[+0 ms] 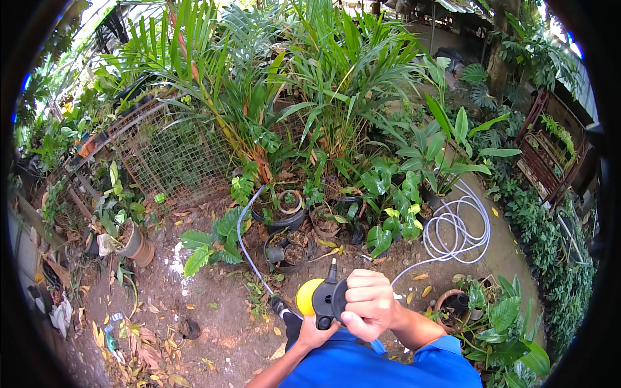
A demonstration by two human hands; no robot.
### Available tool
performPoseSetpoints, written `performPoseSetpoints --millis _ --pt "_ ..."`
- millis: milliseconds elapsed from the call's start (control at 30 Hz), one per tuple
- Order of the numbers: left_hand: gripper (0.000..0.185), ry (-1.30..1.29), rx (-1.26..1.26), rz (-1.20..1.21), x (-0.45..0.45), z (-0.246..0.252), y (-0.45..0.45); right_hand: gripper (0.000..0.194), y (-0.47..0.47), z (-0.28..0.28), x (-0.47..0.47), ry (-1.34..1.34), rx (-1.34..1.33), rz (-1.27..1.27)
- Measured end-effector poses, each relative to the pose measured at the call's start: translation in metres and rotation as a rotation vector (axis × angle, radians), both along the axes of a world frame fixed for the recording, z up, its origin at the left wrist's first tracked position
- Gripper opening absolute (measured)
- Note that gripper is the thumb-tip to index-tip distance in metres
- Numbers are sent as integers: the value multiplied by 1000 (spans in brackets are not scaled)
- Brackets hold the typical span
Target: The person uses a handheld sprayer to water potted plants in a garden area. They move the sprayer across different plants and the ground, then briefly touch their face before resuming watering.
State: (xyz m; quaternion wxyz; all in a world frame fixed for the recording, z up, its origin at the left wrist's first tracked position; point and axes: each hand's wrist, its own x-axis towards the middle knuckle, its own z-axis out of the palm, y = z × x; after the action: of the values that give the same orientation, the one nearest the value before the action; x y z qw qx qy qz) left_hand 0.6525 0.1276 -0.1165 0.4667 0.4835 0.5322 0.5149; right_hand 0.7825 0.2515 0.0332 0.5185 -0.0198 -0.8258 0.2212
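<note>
A yellow and black pump sprayer (310,297) with a short nozzle (333,264) is held close in front of my blue shirt, its nozzle towards the potted plants. My left hand (314,331) grips the sprayer's black part from below, near its round black knob. The fist of my right hand (365,303) is closed at the black disc-shaped part on the sprayer's right side; what lies inside the fist is hidden. Beyond the sprayer stand a black pot of small pots (287,251) and a larger black pot (279,222).
A pale hose (456,233) lies coiled on the path at the right and also runs by my shoe (279,306). Tall palms (339,97) rise ahead. A wire mesh panel (179,150) leans at the left. Leafy potted plants (504,320) stand at the lower right.
</note>
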Motion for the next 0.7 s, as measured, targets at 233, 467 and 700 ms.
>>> performPoseSetpoints --millis 233,467,700 --pt "18 34 62 17 -4 9 -1 26 5 -16 -13 -200 -42 62" --pt "17 -19 0 28 3 6 -13 26 1 -24 -7 -290 -18 38" --pt "18 -19 -79 -12 9 9 -18 28 -3 -18 -1 -19 -26 102"
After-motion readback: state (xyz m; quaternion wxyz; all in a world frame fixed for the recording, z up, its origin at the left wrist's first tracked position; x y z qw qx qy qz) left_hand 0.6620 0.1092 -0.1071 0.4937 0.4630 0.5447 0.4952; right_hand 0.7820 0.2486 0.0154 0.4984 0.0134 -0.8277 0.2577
